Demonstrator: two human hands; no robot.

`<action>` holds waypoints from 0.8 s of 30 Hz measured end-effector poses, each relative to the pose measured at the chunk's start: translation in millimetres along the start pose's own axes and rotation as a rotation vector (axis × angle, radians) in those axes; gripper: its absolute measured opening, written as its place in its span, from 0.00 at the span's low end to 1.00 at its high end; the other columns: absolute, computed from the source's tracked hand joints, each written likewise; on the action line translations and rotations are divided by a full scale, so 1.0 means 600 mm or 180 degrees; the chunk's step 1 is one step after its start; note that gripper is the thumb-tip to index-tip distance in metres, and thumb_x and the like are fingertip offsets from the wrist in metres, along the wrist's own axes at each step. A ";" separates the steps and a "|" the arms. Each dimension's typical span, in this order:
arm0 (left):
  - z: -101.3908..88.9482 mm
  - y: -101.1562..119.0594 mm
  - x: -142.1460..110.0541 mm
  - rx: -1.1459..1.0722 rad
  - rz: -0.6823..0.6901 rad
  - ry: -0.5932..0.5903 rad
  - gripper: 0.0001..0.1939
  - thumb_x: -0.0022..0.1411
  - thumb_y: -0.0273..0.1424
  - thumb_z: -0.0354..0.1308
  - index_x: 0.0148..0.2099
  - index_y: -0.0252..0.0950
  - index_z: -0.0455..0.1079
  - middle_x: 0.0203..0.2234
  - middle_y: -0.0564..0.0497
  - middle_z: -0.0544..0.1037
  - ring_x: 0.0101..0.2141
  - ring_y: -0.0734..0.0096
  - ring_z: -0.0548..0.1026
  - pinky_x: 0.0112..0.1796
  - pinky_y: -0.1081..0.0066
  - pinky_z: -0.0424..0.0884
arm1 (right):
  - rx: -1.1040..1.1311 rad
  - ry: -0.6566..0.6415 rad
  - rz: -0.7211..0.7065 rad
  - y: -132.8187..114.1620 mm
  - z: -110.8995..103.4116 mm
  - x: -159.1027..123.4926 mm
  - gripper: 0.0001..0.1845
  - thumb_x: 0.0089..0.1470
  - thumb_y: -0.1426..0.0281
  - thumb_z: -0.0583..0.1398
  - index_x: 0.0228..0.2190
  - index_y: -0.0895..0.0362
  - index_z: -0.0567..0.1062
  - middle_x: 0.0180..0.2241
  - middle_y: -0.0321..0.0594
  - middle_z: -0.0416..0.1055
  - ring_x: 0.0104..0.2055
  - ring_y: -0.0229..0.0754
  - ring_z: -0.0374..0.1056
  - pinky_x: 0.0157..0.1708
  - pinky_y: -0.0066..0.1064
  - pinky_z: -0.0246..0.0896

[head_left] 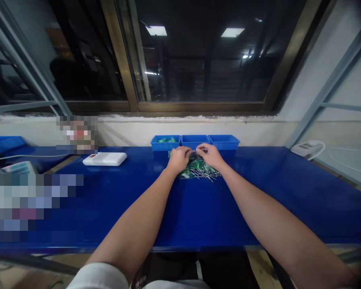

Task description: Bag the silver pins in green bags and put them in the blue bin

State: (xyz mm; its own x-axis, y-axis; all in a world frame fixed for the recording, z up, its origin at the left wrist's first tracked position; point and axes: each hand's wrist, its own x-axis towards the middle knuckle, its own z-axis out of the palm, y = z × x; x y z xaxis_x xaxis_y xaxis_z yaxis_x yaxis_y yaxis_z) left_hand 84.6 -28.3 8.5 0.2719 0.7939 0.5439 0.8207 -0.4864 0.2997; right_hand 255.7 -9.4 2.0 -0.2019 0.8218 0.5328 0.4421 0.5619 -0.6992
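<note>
Two bare hands of ours meet over a small heap in the middle of the blue table (198,216). Our left hand (179,159) sits at the left edge of the heap, knuckles up, fingers bent inward; our right hand (210,155) comes in from the other side, thumb and finger drawn close. The fingertips of both are very near each other, and something small and metallic seems to lie between them. We cannot tell whether they touch, or which hand has a grip on it.

Under and in front of our hands lie green packets (195,165) and thin metal rods (205,175), the rods crossed over one another at the near side. Just behind stand three blue bins in a row against the wall: the left bin (165,147) has green packets in it, while the middle bin (191,141) and the right bin (225,143) show mainly their walls to us. Well off to the left rests a white box (104,159).

We judge the step in hand to be close finger work on one small piece at the heap. The next move seems to call for a light pinch and steady wrists, since the rods are thin and tangled and could drag their neighbours along.
</note>
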 end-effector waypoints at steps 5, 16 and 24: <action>0.001 -0.002 0.001 -0.0006 0.0047 0.0003 0.14 0.64 0.33 0.45 0.42 0.39 0.72 0.38 0.49 0.78 0.41 0.66 0.73 0.44 0.69 0.65 | 0.0638 0.0067 -0.0026 -0.005 -0.005 0.000 0.12 0.42 0.62 0.62 0.26 0.59 0.75 0.27 0.40 0.74 0.30 0.40 0.69 0.35 0.33 0.62; 0.005 -0.006 -0.001 -0.0258 -0.0379 0.0302 0.18 0.62 0.33 0.49 0.53 0.36 0.63 0.42 0.47 0.76 0.46 0.65 0.71 0.48 0.65 0.63 | 0.0848 0.0706 0.0435 0.020 -0.029 0.009 0.10 0.39 0.67 0.59 0.27 0.58 0.76 0.27 0.40 0.75 0.33 0.44 0.70 0.38 0.36 0.63; 0.003 -0.004 -0.003 0.0091 -0.0598 0.0157 0.16 0.61 0.32 0.47 0.51 0.40 0.64 0.46 0.48 0.73 0.49 0.62 0.68 0.50 0.60 0.59 | -0.0514 0.1528 0.0706 0.044 -0.049 0.013 0.17 0.39 0.69 0.57 0.34 0.59 0.76 0.35 0.44 0.75 0.38 0.47 0.68 0.43 0.39 0.61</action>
State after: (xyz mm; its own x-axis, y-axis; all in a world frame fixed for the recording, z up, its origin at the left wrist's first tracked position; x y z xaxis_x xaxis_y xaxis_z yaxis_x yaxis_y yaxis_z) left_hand 83.1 -27.6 5.2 0.0883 0.8505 0.5186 0.8688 -0.3204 0.3775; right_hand 291.5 8.9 1.8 0.3158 0.7622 0.5651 0.5648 0.3275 -0.7574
